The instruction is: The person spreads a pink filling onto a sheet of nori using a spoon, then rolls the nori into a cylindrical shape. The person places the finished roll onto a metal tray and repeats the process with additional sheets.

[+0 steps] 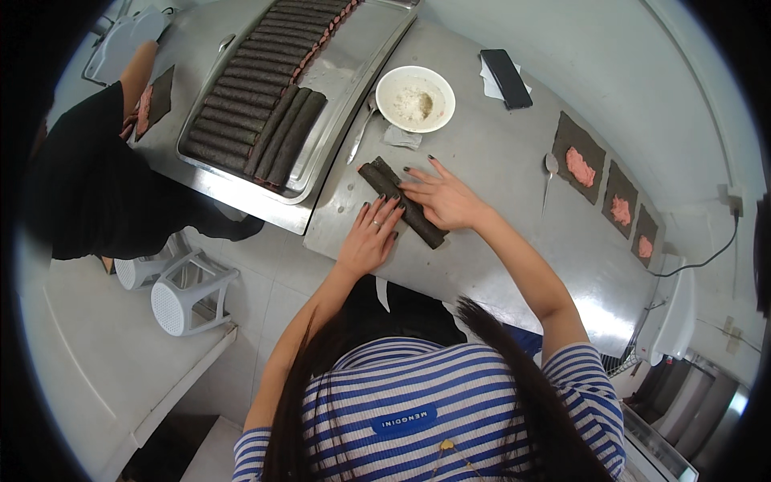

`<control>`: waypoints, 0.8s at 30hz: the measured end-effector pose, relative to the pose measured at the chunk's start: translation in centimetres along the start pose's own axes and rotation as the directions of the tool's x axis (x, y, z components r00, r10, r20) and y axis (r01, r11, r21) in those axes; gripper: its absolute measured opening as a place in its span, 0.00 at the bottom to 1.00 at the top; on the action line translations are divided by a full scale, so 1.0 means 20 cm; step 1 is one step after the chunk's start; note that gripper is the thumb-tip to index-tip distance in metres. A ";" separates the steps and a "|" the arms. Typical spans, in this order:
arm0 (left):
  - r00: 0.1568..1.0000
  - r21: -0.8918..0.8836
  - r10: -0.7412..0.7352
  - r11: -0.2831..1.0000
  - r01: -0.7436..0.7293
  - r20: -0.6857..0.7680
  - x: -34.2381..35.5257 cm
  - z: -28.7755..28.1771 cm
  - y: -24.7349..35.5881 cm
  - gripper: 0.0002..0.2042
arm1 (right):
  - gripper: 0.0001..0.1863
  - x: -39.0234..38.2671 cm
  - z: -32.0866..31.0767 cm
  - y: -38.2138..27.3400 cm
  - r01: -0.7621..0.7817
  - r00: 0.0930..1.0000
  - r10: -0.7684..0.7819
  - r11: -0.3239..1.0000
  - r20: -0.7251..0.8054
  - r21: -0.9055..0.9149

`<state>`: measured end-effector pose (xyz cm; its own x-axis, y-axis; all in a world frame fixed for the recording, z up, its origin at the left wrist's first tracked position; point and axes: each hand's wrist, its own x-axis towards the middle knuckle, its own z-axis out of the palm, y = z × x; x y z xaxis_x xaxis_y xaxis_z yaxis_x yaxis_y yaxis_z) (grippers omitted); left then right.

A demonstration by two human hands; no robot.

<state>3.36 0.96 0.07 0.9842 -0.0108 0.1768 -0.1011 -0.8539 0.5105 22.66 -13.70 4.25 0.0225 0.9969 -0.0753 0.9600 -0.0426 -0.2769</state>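
On the metal table before me lies a dark seaweed roll (375,178), slanting from upper left to lower right, with a loose edge of the sheet showing near its upper end. My left hand (371,241) rests its outstretched fingers on the roll's near side. From the far side, my right hand (444,197) lies over it with fingers spread and the palm side down. Neither hand grips around the roll; its middle is partly covered by the fingers. Beyond it stand a white bowl (440,90) with a whitish mixture and a metal spoon (363,131).
At the upper left, a metal tray (299,191) carries rows of dark rolls. To the right lie a spoon (550,165) and seaweed sheets (593,132) topped with pink paste. A phone (506,79) lies at the back. Another person (88,177) works at far left, near plastic stools (173,305).
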 end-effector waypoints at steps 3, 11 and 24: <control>1.000 -0.011 -0.014 1.000 0.014 0.015 -0.01 0.01 0.00 0.28 | 0.23 -0.02 -0.12 0.00 -0.055 0.998 0.054 0.998 0.013 0.041; 1.000 -0.023 0.018 1.000 -0.017 0.024 0.01 -0.02 0.00 0.29 | 0.22 0.27 -0.18 0.36 -0.304 0.914 0.236 0.937 -0.330 -0.172; 0.999 -0.013 -0.007 1.000 0.008 0.040 0.01 0.00 0.00 0.28 | 0.19 -0.21 0.00 -0.07 -0.045 0.999 0.045 0.998 0.002 0.046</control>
<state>3.48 1.02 0.12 0.9900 -0.0257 0.1390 -0.0955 -0.8470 0.5230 21.28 -17.91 4.96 0.0648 0.9939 -0.0898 0.9440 -0.0902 -0.3174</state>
